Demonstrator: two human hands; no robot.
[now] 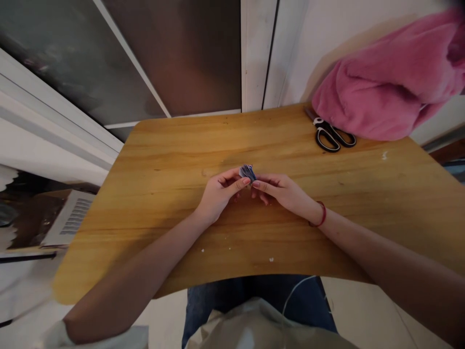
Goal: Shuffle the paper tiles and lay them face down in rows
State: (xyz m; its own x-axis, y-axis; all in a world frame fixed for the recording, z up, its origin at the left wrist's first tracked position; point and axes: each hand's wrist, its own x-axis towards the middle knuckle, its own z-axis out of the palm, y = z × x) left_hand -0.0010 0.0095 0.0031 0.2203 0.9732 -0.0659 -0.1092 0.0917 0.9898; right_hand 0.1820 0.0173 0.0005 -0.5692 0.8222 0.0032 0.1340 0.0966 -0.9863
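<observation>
Over the middle of the wooden table (174,165), both my hands pinch one small bundle of thin, dark blue-grey folded layers (247,171), which looks like pleated paper. My left hand (221,191) grips its left and lower side, the thumb lying along the near edge. From the right, my right hand (278,189) presses thumb and forefinger at the lower right corner, its other fingers curled beneath. The layers fan out at the top, and the lower part is hidden by my fingers. A red band circles my right wrist.
Black-handled scissors (332,135) lie at the back right, partly under a pink plush cloth (381,82). Small white scraps (271,260) dot the tabletop. A cardboard box (70,218) stands beyond the left edge; a glazed door (189,53) rises behind the table.
</observation>
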